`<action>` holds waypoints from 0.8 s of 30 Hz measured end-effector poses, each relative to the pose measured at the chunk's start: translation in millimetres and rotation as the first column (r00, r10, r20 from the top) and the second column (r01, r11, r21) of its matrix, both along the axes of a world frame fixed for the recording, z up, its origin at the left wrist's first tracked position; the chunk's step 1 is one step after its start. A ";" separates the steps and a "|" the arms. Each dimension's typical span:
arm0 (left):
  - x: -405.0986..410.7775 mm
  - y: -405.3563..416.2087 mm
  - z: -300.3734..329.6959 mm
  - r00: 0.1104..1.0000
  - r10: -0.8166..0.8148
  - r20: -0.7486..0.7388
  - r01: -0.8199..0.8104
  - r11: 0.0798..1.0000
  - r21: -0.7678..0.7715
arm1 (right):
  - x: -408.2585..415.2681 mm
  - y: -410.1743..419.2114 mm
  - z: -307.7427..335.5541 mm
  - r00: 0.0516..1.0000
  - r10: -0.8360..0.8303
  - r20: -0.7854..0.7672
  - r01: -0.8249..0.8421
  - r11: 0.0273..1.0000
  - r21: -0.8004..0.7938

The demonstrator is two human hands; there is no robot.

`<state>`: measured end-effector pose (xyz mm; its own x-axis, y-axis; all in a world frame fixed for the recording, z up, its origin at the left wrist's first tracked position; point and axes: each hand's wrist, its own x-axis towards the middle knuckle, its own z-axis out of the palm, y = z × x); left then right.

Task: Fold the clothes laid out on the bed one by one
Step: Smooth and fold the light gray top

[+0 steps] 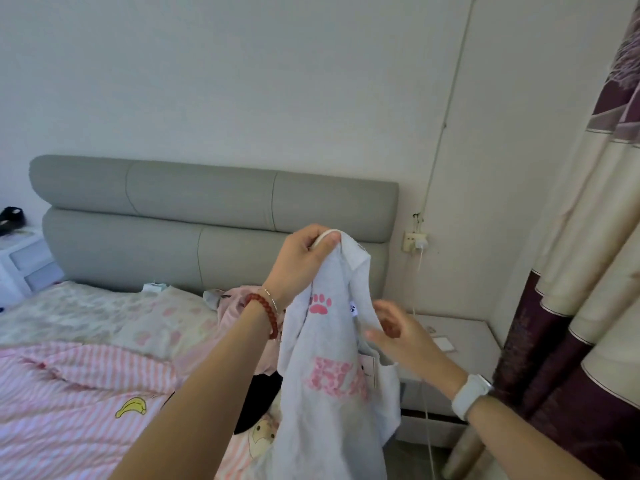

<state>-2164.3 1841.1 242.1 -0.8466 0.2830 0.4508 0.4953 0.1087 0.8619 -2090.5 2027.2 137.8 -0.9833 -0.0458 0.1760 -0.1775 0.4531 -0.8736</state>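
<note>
Now the risk: the left hand [304, 252] alone pinches the collar of the white shirt [332, 368], so a loose grip drops it back onto the bed [69, 393] in a heap. The garment hangs straight below those curled fingers, while the right hand [398, 332], blurred, fingers apparently spread, touches its edge without clearly gripping.
</note>
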 end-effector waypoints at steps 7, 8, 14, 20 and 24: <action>-17.9 -17.8 0.6 0.978 0.206 0.026 -0.208 0.967 0.150 | -1.7 -11.3 -36.8 0.993 -0.026 0.115 0.001 0.977 0.212; -21.3 -25.4 -0.9 0.970 0.242 0.036 -0.244 0.955 0.170 | -4.8 -8.1 -36.2 0.995 -0.045 0.086 0.023 0.968 0.248; -26.5 -70.5 -12.7 0.916 0.401 -0.014 -0.399 0.914 0.067 | -22.0 5.1 -10.0 0.947 -0.281 -0.156 0.291 0.956 0.044; -4.0 -95.5 -35.1 0.894 0.434 -0.113 -0.444 0.892 -0.087 | -24.9 19.3 27.3 0.790 -0.469 -0.395 0.476 0.875 -0.087; 21.6 -91.3 -45.4 0.889 0.439 -0.131 -0.453 0.884 -0.111 | -3.9 29.5 31.2 0.754 -0.472 -0.457 0.517 0.855 -0.030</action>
<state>-2142.7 1749.8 196.7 -0.8504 -0.0501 0.5238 0.4490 0.4500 0.7720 -2094.3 2056.6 169.1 -0.6939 0.3869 0.6073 -0.2535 0.6581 -0.7089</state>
